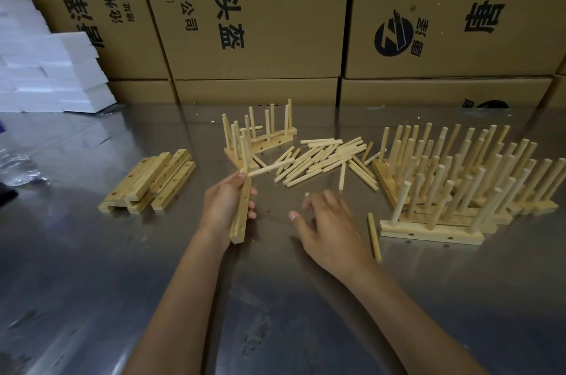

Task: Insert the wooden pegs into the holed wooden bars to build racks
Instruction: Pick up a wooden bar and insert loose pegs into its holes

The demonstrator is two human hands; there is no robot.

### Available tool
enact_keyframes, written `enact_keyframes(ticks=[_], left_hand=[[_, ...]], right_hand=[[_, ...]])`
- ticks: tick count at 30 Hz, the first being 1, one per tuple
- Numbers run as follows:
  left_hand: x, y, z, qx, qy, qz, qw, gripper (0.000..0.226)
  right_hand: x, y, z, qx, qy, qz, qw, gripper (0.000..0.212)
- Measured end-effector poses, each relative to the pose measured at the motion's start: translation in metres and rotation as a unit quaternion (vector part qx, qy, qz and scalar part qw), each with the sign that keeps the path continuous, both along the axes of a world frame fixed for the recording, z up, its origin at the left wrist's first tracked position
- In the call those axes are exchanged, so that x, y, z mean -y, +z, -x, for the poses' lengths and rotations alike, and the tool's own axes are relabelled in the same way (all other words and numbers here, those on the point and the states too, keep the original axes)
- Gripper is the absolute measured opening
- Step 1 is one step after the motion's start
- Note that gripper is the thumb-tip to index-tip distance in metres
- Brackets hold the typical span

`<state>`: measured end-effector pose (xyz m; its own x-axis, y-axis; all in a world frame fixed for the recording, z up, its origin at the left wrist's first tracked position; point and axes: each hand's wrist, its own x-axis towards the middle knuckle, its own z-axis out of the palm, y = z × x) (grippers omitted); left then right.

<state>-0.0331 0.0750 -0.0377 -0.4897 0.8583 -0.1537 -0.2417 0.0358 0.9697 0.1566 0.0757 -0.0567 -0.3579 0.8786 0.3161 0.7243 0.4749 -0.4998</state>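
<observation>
The left hand (225,206) holds a wooden bar (242,215) with its fingers wrapped round it. The bar's long side points away from the person, tipped a little to the right. The same hand pinches a peg (269,168) at the bar's far end; the peg points off to the right. The right hand (326,226) is spread wide and holds nothing, low over the metal table (122,282). Just right of it lies one loose peg (374,236), pointing away. Farther back sit a pile of pegs (324,160), spare bars (150,181) on the left, finished racks (465,172) on the right, and cardboard boxes (275,22) behind.
</observation>
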Motion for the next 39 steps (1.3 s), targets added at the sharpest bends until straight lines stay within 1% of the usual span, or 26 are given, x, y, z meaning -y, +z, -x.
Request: enact_keyframes(ticks=[2, 6, 8, 9, 12, 14, 17, 19, 22, 24, 28, 31, 33, 36, 39], left_hand=[[-0.001, 0.0, -0.003, 0.003, 0.002, -0.017, 1.0, 0.028], [-0.002, 0.0, -0.01, -0.002, 0.004, -0.035, 0.999, 0.025], [-0.002, 0.001, -0.013, 0.009, -0.005, -0.038, 0.999, 0.026], [-0.002, 0.001, -0.015, 0.009, -0.014, -0.038, 0.999, 0.026], [-0.001, 0.001, -0.025, -0.012, -0.05, -0.021, 0.998, 0.023], [0.0, 0.002, -0.034, -0.016, -0.07, -0.018, 0.997, 0.018], [0.001, 0.003, -0.042, -0.006, -0.075, -0.028, 0.997, 0.019], [0.001, 0.002, -0.043, -0.027, -0.076, -0.028, 0.996, 0.023], [0.001, -0.001, -0.044, -0.052, -0.086, -0.028, 0.995, 0.013], [0.001, -0.003, -0.046, -0.063, -0.089, -0.03, 0.994, 0.021], [0.003, -0.003, -0.047, -0.068, -0.077, -0.037, 0.994, 0.021], [0.0, -0.006, -0.044, -0.066, -0.09, -0.033, 0.993, 0.036], [-0.003, -0.008, -0.044, -0.051, -0.104, -0.036, 0.993, 0.041], [-0.003, -0.006, -0.043, -0.042, -0.098, -0.027, 0.994, 0.039], [0.001, -0.002, -0.047, -0.049, -0.1, -0.025, 0.993, 0.037]], right_hand=[[0.003, 0.001, -0.002, 0.0, -0.015, -0.017, 1.0, 0.016], [0.004, 0.003, -0.007, 0.031, -0.047, -0.005, 0.998, 0.01], [0.005, 0.006, -0.008, 0.014, -0.039, -0.006, 0.999, 0.006], [0.006, 0.008, -0.007, -0.009, -0.024, -0.004, 1.0, 0.006], [0.01, 0.011, -0.003, -0.078, 0.033, 0.002, 0.996, 0.008], [0.012, 0.011, 0.0, -0.097, 0.058, -0.022, 0.993, 0.014], [0.013, 0.01, 0.001, -0.104, 0.074, -0.056, 0.99, 0.026], [0.012, 0.012, -0.001, -0.095, 0.07, -0.077, 0.99, 0.03], [0.011, 0.015, -0.003, -0.066, 0.065, -0.112, 0.989, 0.034], [0.012, 0.017, -0.003, -0.049, 0.064, -0.124, 0.989, 0.037], [0.015, 0.02, 0.001, -0.039, 0.056, -0.113, 0.991, 0.035], [0.02, 0.02, 0.004, -0.05, 0.041, -0.12, 0.991, 0.035], [0.022, 0.021, 0.004, -0.065, 0.023, -0.12, 0.99, 0.036], [0.021, 0.023, 0.003, -0.065, 0.028, -0.11, 0.991, 0.036], [0.019, 0.024, 0.002, -0.024, 0.035, -0.101, 0.994, 0.037]])
